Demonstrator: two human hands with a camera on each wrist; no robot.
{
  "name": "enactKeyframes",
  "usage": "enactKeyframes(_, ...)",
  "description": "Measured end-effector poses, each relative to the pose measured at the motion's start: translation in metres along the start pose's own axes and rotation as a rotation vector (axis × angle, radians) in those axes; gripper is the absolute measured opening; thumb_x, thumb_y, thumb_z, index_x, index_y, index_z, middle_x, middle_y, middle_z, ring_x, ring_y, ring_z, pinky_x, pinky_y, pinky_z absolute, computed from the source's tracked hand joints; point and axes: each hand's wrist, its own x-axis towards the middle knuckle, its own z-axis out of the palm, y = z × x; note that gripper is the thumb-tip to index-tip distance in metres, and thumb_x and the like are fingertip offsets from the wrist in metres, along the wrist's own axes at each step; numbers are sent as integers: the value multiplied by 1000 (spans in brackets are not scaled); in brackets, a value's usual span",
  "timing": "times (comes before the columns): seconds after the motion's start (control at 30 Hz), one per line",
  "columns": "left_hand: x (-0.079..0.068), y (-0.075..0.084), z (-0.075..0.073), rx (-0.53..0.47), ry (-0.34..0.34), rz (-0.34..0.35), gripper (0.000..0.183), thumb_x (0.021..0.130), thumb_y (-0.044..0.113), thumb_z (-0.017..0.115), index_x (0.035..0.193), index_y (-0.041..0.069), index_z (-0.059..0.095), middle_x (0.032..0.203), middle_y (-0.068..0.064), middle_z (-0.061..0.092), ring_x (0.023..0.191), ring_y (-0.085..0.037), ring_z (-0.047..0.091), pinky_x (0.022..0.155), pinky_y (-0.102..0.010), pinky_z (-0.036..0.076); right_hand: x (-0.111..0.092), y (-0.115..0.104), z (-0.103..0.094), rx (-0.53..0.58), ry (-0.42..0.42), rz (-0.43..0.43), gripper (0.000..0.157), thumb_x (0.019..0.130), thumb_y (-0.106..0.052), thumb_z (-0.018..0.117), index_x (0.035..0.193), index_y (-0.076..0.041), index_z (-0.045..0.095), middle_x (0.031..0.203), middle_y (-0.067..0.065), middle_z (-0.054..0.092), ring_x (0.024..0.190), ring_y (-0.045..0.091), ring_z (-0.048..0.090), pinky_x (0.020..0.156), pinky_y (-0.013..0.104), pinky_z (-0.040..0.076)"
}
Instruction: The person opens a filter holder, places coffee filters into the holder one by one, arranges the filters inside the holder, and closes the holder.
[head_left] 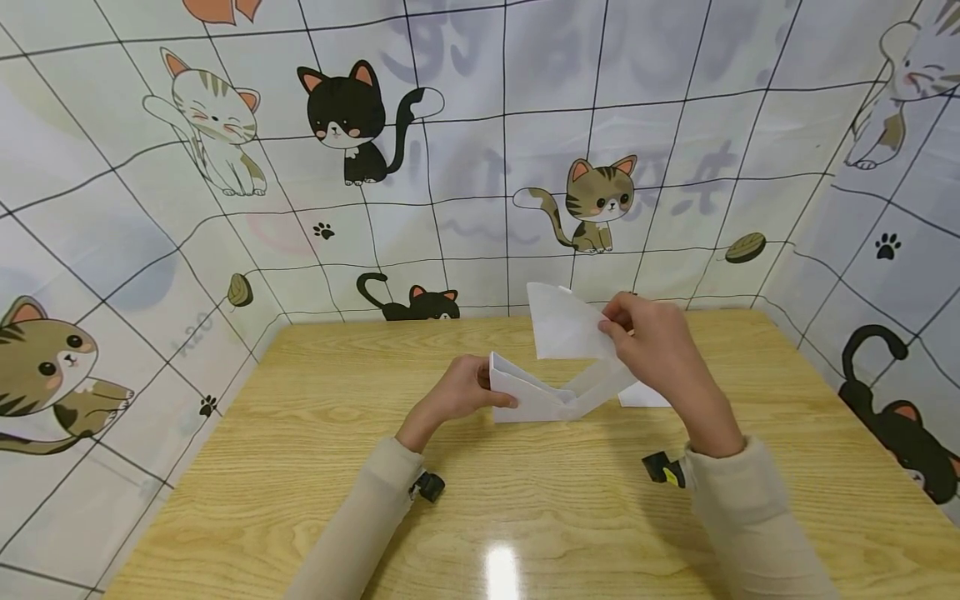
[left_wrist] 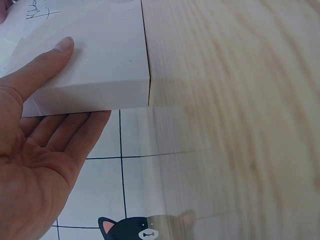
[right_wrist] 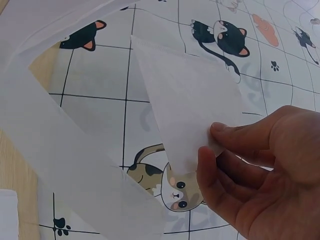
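My left hand (head_left: 465, 387) grips a white box-like paper packet (head_left: 528, 400) at its left end. In the left wrist view the thumb lies across the packet's face and the fingers pass behind it. A thin, translucent white flap (head_left: 600, 387) stretches from the packet's right end up toward my right hand (head_left: 656, 342). Between thumb and fingertips, the right hand pinches a small white paper sheet (right_wrist: 187, 102), raised above the table. Whether that sheet joins the flap, I cannot tell.
Another white paper piece (head_left: 643, 397) lies on the wooden table (head_left: 337, 483), partly behind the right hand. Cat-printed sheeting (head_left: 465, 167) hangs behind the table and along both sides. Handwriting (left_wrist: 42, 14) shows on white paper in the left wrist view.
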Motion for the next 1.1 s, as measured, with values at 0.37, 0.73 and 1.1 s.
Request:
enactKeyframes(0.37,0,0,0,-3,4,-2,32,84,15,88,112,9,75,109,-9,79,92,-14,76,79,-27,60,0,-5,10,-17,-14,-48,5,98,-8,69,97,-4,71,86,12,77,75,27,70,68,43,53)
enactKeyframes(0.73,-1,0,-1,-12,-4,-1,33,84,15,88,113,6,74,108,-10,79,92,-15,76,78,-28,60,1,-10,20,-9,-22,-84,6,98,-9,70,97,-3,71,83,9,76,72,23,69,66,37,51)
enactKeyframes(1.1,-1,1,-1,-21,-5,3,32,84,14,88,111,5,74,107,-10,79,91,-14,76,78,-28,60,0,-13,31,-4,-42,-127,5,97,-6,70,93,-4,68,79,8,75,61,15,58,61,30,44)
